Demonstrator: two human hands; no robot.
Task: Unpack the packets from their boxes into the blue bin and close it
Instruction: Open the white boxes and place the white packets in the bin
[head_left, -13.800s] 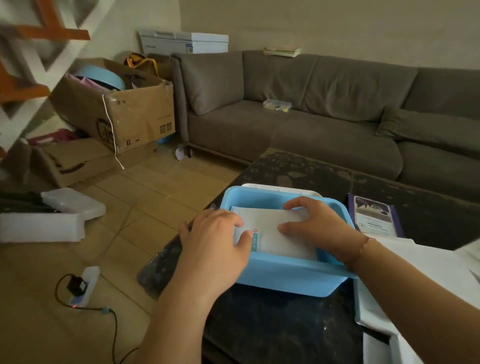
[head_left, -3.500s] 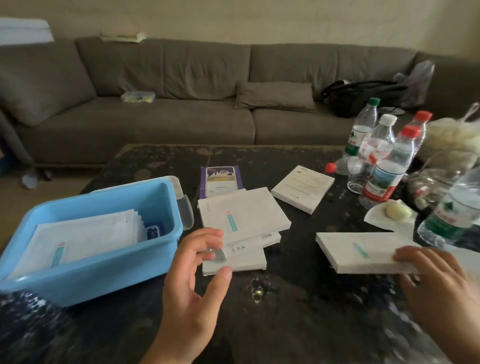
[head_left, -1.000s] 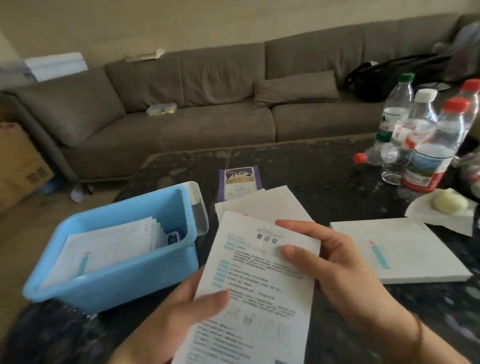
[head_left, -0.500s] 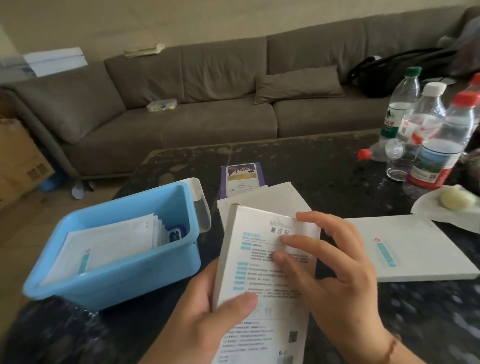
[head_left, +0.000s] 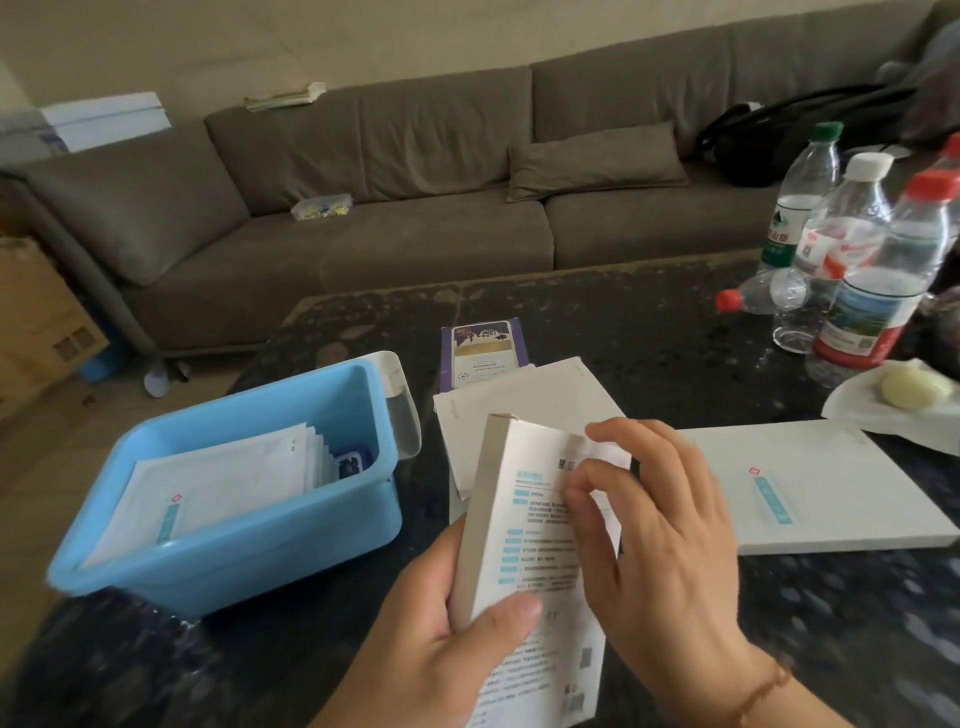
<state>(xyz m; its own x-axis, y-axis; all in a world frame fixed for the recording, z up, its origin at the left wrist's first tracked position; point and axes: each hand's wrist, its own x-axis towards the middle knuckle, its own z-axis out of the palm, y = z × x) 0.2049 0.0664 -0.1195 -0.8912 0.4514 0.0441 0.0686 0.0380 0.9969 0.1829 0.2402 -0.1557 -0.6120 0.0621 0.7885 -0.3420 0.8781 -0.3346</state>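
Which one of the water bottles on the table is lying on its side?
The small red-capped bottle, left of the group, lies on its side; the other bottles stand upright.

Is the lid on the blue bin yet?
No: the blue bin stands open on the table with white packets showing inside, and both hands are on a white box beside it.
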